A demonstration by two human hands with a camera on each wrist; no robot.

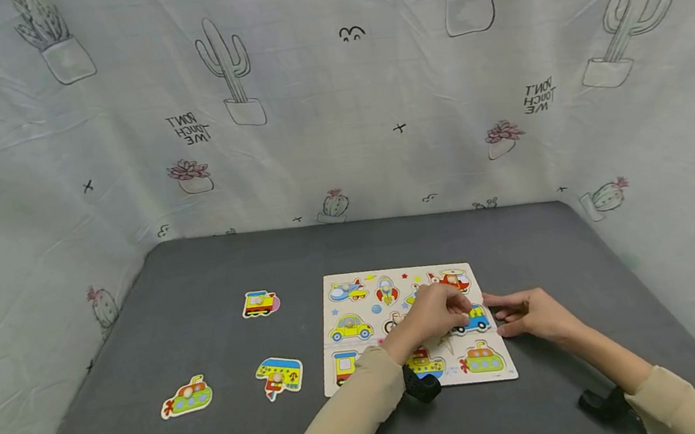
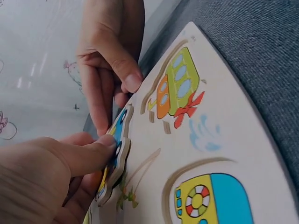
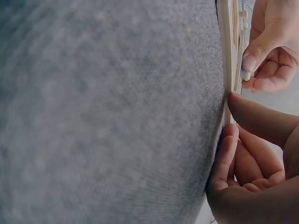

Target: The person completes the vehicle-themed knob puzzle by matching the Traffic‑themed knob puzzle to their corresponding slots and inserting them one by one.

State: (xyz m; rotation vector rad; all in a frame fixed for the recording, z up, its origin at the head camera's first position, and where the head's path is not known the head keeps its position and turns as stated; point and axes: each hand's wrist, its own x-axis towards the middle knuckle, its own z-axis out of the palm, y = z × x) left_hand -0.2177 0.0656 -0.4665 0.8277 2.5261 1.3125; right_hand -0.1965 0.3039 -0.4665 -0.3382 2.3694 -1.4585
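A wooden puzzle board (image 1: 335, 367) printed with colourful vehicles lies on the grey table. My left hand (image 1: 434, 314) reaches over it and pinches a blue-and-yellow van puzzle piece (image 1: 478, 319) by its small knob. In the left wrist view this van piece (image 2: 122, 151) sits tilted, partly raised from the board, with the thumb (image 2: 100, 147) close against it. At the board's right edge, my right hand (image 1: 537, 314) holds the rim between thumb and fingers. The right wrist view shows the thumb (image 3: 254, 114) on the board's edge (image 3: 227, 56).
Three loose pieces lie left of the board: a train (image 1: 260, 303), a green submarine (image 1: 187, 397) and a blue-and-yellow ship (image 1: 281, 375). A car piece (image 1: 351, 328) and a rocket piece (image 1: 387, 291) sit in the board. A patterned cloth (image 1: 331, 100) hangs behind the table.
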